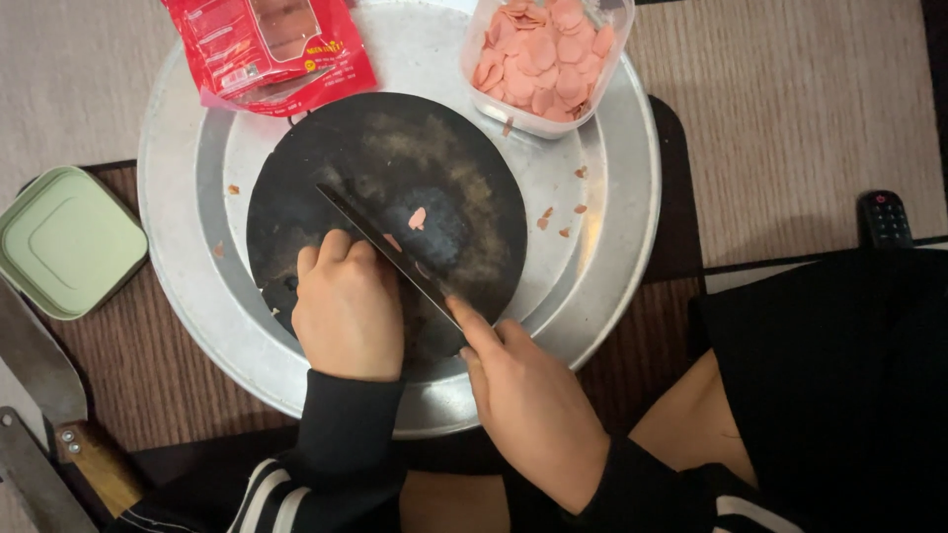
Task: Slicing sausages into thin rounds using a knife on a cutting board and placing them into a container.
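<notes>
My right hand (528, 395) grips a long dark knife (380, 247) whose blade lies slanted across a round black cutting board (464, 168). Beside the blade, my left hand (346, 311) is curled on the board, fingers pressed against something pink that is mostly hidden under them. A single pink sausage slice (418, 218) lies loose on the board beyond the blade. The board rests on a large round metal tray (178, 178).
A clear plastic tub (543, 59) full of pink slices sits at the tray's far right. A red torn wrapper (267, 49) lies at the far left. A green lidded box (64, 242), wooden-handled blades (39, 395) and a remote control (884, 219) lie around.
</notes>
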